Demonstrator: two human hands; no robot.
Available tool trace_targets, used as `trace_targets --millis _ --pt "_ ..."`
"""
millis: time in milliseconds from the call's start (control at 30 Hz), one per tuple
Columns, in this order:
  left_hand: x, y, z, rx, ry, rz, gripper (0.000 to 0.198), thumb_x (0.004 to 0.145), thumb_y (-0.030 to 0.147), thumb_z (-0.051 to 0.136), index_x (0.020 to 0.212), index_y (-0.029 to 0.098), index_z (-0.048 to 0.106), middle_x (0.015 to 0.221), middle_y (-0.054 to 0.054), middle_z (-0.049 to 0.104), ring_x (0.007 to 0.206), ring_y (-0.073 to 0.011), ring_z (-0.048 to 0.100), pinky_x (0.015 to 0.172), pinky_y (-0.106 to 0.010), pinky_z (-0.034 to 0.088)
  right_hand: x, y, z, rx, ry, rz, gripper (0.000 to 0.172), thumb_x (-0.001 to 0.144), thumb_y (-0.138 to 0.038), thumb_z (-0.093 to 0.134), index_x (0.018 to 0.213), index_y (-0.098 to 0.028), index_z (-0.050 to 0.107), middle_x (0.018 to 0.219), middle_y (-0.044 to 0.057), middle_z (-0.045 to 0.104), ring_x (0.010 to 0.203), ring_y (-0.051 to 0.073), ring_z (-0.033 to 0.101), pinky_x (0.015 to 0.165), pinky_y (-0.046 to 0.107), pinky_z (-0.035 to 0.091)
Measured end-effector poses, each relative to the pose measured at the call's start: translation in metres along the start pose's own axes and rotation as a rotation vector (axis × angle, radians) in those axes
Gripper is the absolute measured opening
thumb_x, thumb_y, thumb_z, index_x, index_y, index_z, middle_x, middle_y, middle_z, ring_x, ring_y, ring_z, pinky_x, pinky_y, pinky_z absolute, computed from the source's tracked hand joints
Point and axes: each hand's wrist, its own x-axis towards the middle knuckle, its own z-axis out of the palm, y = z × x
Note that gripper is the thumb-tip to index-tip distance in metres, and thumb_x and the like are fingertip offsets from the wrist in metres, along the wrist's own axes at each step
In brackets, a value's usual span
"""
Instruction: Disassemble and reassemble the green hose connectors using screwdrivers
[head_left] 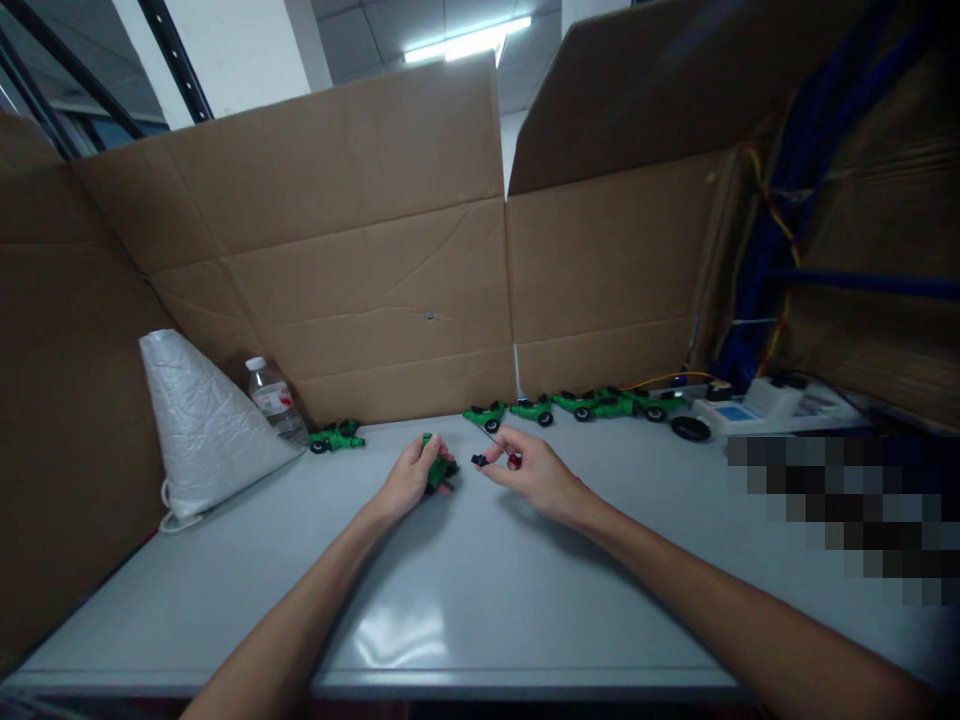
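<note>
Grip of the left hand (pixel 409 475): thumb and fingers closed around a green toy car (pixel 437 475), which is partly covered by the hand and shows dark parts at its right side; the car is near the middle of the view, over the pale surface (pixel 540 610). Grip of the right hand (pixel 541 478): thumb and index finger pinching a small black part (pixel 478 460), just to the right of the car and apart from it. The same hand also holds a red-handled tool (pixel 514 461), apparently a screwdriver, its thin shaft slanting up and to the left. Beyond the hands, a row of green toy cars (pixel 581 405) with black wheels lies along the rear of the surface, the members at its right end close together. A single green car (pixel 335 438) lies farther left, near a clear plastic bottle (pixel 274 400) with a white cap. Before the bottle leans a silvery, quilted cone-shaped bag (pixel 206 430). At the right rear, a black ring (pixel 690 429) rests beside a white power strip (pixel 784 410). Cardboard panels (pixel 360 280) enclose the back and sides; a blue metal post (pixel 761 245) rises at right.
</note>
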Motion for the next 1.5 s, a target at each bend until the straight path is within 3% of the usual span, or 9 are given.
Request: trace_targets --millis 167,267,467,600,733,900,1067,1300,1500 --pt "0.0 0.0 0.0 -0.053 -0.007 -0.002 0.057 0.089 0.074 0.061 0.095 0.017 0.061 0.087 -0.005 0.067 0.07 -0.0162 0.065 0.06 -0.026 0.053 -0.001 -0.003 0.0 0.081 0.016 -0.02 0.025 0.084 -0.033 0.077 0.103 -0.022 0.065 0.094 0.001 0.07 0.085 0.017 0.063 0.073 0.027 0.042" --pt "-0.003 0.007 0.0 -0.039 -0.016 0.029 0.059 0.091 0.074 0.058 0.1 0.016 0.066 0.087 -0.005 0.068 0.074 -0.0166 0.065 0.067 -0.026 0.051 -0.002 -0.009 -0.002 0.073 -0.017 -0.003 0.033 0.086 -0.034 0.074 0.116 -0.022 0.069 0.096 0.002 0.073 0.084 0.018 0.065 0.074 0.029 0.043" --pt "-0.005 0.01 -0.003 0.013 0.009 0.037 0.059 0.092 0.072 0.06 0.105 0.015 0.071 0.086 -0.005 0.068 0.07 -0.0137 0.06 0.06 -0.023 0.04 -0.002 -0.012 -0.005 0.012 -0.043 -0.026 0.025 0.089 -0.036 0.07 0.108 -0.022 0.076 0.097 0.003 0.076 0.086 0.019 0.065 0.076 0.03 0.044" --pt "-0.001 0.003 -0.003 -0.126 -0.02 -0.011 0.059 0.091 0.071 0.062 0.103 0.014 0.069 0.088 -0.008 0.07 0.074 -0.016 0.065 0.063 -0.023 0.044 -0.002 -0.007 -0.002 0.006 -0.002 -0.003 0.027 0.09 -0.037 0.069 0.109 -0.02 0.076 0.098 0.004 0.075 0.089 0.021 0.067 0.077 0.03 0.045" --pt "0.001 -0.005 -0.003 -0.118 -0.07 -0.017 0.058 0.088 0.068 0.069 0.106 0.013 0.07 0.088 -0.007 0.069 0.07 -0.0147 0.063 0.06 -0.022 0.043 -0.002 -0.005 0.0 -0.006 0.006 -0.017 0.028 0.093 -0.039 0.065 0.11 -0.02 0.077 0.102 0.004 0.077 0.093 0.022 0.067 0.079 0.032 0.047" --pt "0.006 -0.01 -0.006 0.097 -0.058 0.065 0.057 0.088 0.067 0.068 0.105 0.013 0.072 0.07 0.0 0.06 0.054 -0.0103 0.045 0.053 -0.023 0.032 -0.003 -0.008 -0.002 0.014 -0.007 -0.05 0.03 0.094 -0.037 0.064 0.116 -0.022 0.077 0.106 0.005 0.078 0.095 0.023 0.069 0.084 0.033 0.049" --pt "0.01 -0.008 -0.016 0.452 0.034 0.201 0.051 0.091 0.064 0.063 0.092 0.014 0.073 0.079 -0.005 0.067 0.068 -0.0165 0.055 0.066 -0.027 0.041 -0.006 -0.019 -0.001 -0.027 0.014 -0.09 0.027 0.095 -0.033 0.062 0.113 -0.02 0.077 0.107 0.006 0.077 0.097 0.023 0.068 0.086 0.033 0.049" --pt "0.001 -0.005 -0.019 0.834 0.018 0.27 0.043 0.105 0.05 0.045 0.09 0.019 0.069 0.087 -0.007 0.071 0.081 -0.0211 0.06 0.077 -0.03 0.042 -0.01 -0.021 0.003 -0.149 0.002 -0.143 0.019 0.093 -0.03 0.065 0.107 -0.02 0.074 0.099 0.005 0.075 0.089 0.021 0.066 0.082 0.031 0.047" --pt "-0.002 -0.01 -0.018 0.817 0.049 0.342 0.042 0.104 0.052 0.046 0.087 0.021 0.069 0.087 -0.008 0.065 0.089 -0.0248 0.06 0.086 -0.033 0.043 -0.008 -0.019 0.0 -0.229 0.018 -0.176 0.014 0.094 -0.028 0.065 0.105 -0.021 0.07 0.095 0.004 0.071 0.089 0.022 0.065 0.08 0.032 0.046"
